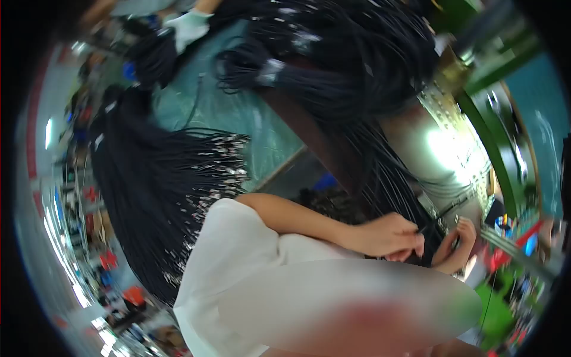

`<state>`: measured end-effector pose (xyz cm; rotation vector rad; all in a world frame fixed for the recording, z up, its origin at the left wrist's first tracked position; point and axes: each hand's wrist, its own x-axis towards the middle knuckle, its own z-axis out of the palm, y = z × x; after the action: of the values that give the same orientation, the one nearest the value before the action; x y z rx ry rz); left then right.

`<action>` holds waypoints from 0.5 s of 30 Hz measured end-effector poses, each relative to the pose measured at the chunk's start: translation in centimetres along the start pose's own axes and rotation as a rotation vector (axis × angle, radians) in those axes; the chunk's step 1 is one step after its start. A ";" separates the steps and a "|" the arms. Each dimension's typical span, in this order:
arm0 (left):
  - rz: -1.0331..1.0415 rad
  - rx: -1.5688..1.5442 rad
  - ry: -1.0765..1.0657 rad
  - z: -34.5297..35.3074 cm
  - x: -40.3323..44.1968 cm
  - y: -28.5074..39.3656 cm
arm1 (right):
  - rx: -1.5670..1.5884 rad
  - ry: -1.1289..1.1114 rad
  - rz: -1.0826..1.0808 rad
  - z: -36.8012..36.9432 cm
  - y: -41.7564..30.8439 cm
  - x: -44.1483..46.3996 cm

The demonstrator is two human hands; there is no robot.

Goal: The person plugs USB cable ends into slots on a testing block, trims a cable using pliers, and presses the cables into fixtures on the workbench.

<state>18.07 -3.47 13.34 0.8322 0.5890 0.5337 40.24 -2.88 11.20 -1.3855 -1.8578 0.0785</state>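
Note:
My left hand, on a bare forearm coming out of a white sleeve, is closed with its fingers curled. Dark strands pass close to its fingertips, but I cannot make out what is in its grip. Just to the right is my right hand, its fingers bent inward towards the left one; what they hold is too small and blurred to name. Long black cables run down from a large heap to the space beside both hands. A shiny perforated metal fixture stands beyond my right hand.
A big heap of black cables covers the table at the top. Another bundle with metal-tipped ends hangs at the left. A co-worker's white-gloved hand grips a cable bundle. Green rails stand at the right.

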 end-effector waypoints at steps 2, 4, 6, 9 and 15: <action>0.019 -0.038 0.001 0.2 0.4 -0.2 | -0.018 -0.148 -0.096 -0.1 -0.2 0.0; 0.076 -0.027 -0.020 0.2 0.6 -0.4 | -0.050 -0.224 -0.196 -0.3 -0.8 0.1; 0.086 -0.004 -0.021 0.3 0.6 -0.4 | -0.223 -0.288 -0.244 -0.7 -0.9 0.2; 0.103 -0.037 -0.021 0.2 0.7 -0.6 | -0.220 -0.371 -0.300 -1.3 -1.2 0.9; 0.022 -0.098 -0.019 -0.3 0.1 0.4 | -0.149 -0.311 -0.280 -0.6 -1.4 1.0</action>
<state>17.87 -3.03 13.52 0.7509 0.5324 0.5699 39.45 -2.81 12.85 -1.2504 -2.3428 0.0139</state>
